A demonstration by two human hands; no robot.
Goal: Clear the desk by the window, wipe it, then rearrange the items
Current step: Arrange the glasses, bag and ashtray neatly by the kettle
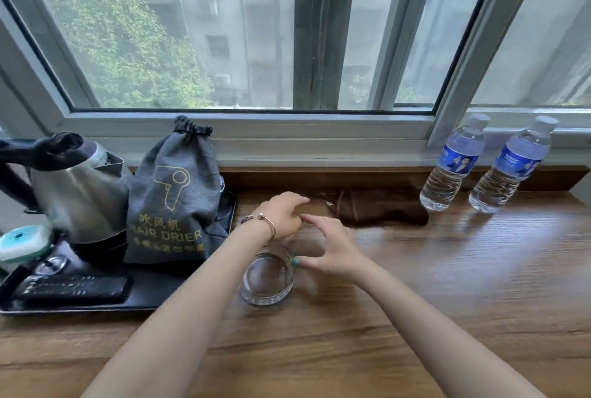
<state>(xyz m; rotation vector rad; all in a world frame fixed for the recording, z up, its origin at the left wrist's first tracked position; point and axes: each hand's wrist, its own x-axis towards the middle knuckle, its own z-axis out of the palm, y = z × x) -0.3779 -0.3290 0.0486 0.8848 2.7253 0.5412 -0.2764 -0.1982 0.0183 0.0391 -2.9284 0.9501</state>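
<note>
Both hands empty: left hand [283, 215] curled, right hand [329, 247] spread, thumb beside glass [267, 276] on desk [447, 285]. Brown cloth [380, 209] lay beyond. Risk: a forearm knocking glass over while reaching.

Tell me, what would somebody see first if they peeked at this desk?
Probably the two hands, left hand and right hand, reaching over an empty glass in the middle of the wooden desk. Next, the grey hair drier bag on the black tray at left, and two water bottles at right by the window.
</note>
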